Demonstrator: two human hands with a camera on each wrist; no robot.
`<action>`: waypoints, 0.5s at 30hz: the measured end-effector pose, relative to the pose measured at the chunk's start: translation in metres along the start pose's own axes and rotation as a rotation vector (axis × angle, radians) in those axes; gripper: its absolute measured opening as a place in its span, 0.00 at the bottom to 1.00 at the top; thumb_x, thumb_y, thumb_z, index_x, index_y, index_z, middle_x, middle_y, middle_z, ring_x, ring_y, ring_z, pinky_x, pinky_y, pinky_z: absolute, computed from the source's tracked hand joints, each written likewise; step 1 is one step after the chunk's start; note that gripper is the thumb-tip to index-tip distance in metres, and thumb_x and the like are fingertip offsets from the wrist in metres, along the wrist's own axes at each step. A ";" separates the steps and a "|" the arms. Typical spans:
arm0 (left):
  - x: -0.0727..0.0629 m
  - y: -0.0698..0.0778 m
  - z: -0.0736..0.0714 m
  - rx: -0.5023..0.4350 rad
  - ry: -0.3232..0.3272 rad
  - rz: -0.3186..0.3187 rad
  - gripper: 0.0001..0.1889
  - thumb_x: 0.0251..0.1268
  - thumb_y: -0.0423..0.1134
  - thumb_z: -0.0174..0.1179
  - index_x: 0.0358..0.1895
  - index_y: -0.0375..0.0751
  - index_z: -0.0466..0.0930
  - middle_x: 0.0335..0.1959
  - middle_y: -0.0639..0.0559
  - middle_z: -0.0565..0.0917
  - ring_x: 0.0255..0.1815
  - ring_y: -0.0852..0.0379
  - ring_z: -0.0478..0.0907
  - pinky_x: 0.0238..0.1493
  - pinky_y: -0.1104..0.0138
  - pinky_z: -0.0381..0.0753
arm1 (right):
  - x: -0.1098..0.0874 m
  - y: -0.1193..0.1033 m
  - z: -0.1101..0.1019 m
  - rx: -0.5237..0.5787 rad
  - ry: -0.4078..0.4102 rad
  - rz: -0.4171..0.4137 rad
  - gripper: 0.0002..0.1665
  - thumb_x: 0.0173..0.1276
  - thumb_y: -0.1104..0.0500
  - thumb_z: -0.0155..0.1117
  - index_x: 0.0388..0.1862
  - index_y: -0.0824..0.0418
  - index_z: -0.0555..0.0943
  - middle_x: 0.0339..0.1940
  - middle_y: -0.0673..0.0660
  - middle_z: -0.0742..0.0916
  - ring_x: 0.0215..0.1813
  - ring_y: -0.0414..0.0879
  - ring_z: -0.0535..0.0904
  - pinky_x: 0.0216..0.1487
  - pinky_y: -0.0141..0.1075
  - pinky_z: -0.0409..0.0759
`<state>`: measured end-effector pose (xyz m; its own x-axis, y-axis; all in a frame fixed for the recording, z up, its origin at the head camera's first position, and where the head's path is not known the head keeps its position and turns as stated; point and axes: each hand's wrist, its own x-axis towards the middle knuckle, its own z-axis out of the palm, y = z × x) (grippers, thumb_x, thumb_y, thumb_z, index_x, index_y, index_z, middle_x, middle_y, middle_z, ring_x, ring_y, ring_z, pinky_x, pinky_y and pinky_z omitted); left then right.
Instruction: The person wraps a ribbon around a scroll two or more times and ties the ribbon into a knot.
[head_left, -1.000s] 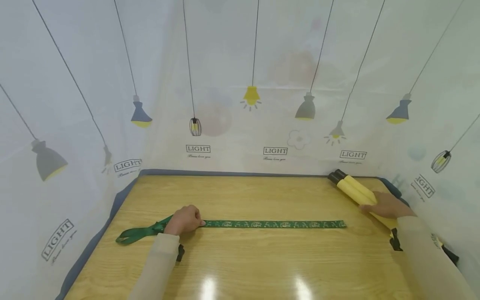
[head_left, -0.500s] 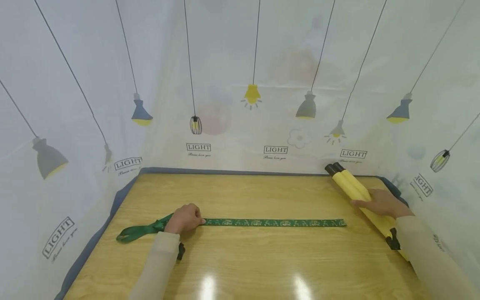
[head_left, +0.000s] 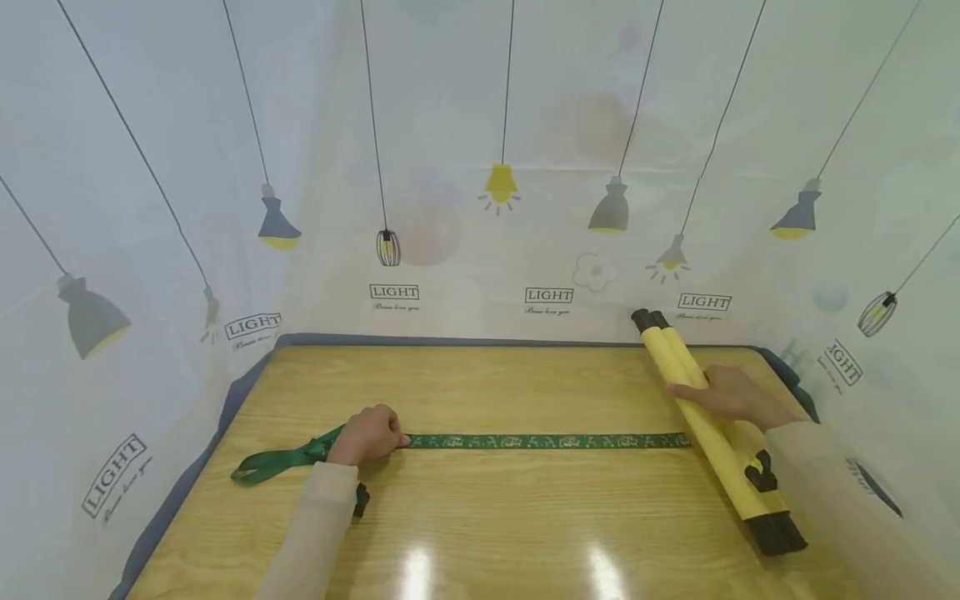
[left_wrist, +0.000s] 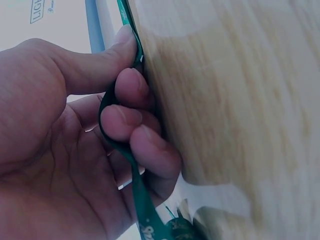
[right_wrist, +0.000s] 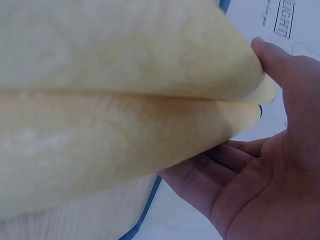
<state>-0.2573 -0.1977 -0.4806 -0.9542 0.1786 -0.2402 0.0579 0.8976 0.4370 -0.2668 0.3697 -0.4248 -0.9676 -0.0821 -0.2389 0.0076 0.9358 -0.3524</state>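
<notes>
My left hand (head_left: 367, 435) pinches a green printed ribbon (head_left: 532, 442) between thumb and curled fingers, low over the wooden table. In the left wrist view the ribbon (left_wrist: 143, 205) runs between the thumb and fingers and trails below them. Its flat length stretches right across the table, while a loose loop (head_left: 262, 468) lies to the left of the hand. My right hand (head_left: 738, 395) grips a pair of yellow tubes (head_left: 705, 425) with black ends, side by side and slanting. Thumb and fingers lie on opposite sides of the tubes (right_wrist: 125, 130), which cover the ribbon's right end in the head view.
The wooden table (head_left: 480, 383) has a blue strip (head_left: 465, 339) along its back edge. White sheets (head_left: 450, 100) printed with lamps and lettering enclose the back and both sides.
My right hand has brought the yellow tubes leftward and turned them steeper, so they now cross over the ribbon's right end. The left hand stays in place on the ribbon.
</notes>
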 end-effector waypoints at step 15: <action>0.003 -0.001 -0.001 0.000 -0.022 -0.012 0.13 0.72 0.43 0.65 0.28 0.43 0.78 0.24 0.51 0.77 0.24 0.57 0.69 0.28 0.65 0.68 | 0.003 -0.080 0.030 0.165 -0.073 0.030 0.52 0.65 0.23 0.60 0.52 0.73 0.72 0.38 0.62 0.82 0.37 0.50 0.83 0.35 0.44 0.86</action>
<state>-0.2607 -0.1982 -0.4809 -0.9482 0.1765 -0.2642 0.0467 0.8999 0.4337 -0.2632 0.2842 -0.4246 -0.9454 -0.0855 -0.3145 0.0830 0.8699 -0.4861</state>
